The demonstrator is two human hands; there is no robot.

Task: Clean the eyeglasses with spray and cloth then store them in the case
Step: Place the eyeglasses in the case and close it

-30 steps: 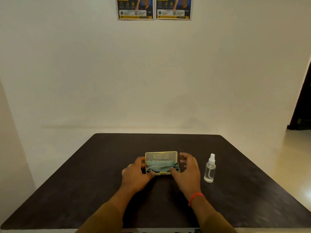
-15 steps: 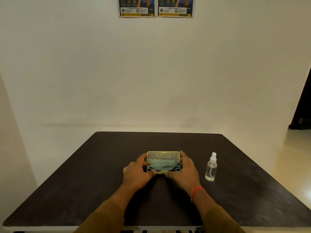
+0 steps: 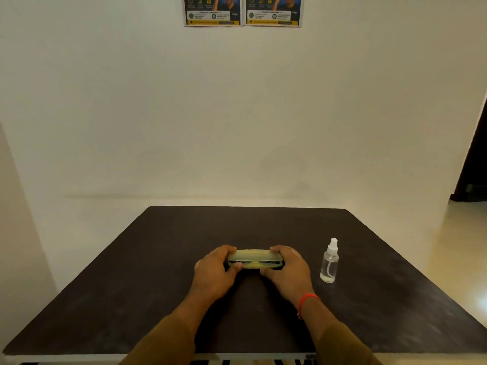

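Case: one pale yellow translucent glasses case (image 3: 254, 259) lay low in the frame's centre on the dark table (image 3: 382, 306), its long axis running left to right across the picture, the opening side facing the camera.
Lid: lowered almost onto the base, a thin dark slit showing along the near edge.
Contents: dark shapes showed through the slit; whether they were the eyeglasses could not be told.
Left hand: the left hand (image 3: 214, 270) gripped the case's left end, fingers curled over the top, thumb at the near edge.
Right hand: the right hand (image 3: 288, 270) gripped the right end the same way; one red band (image 3: 307, 299) circled its wrist.
Sleeves: two brown sleeves at the bottom edge.
Spray bottle: one clear spray bottle (image 3: 329, 262) with a white nozzle stood upright, right of the right hand and apart from it.
Posters: two posters (image 3: 242, 11) hung side by side at the top centre on the wall, cut by the frame edge; their writing was too small to read.
Doorway: one dark opening at the right edge.
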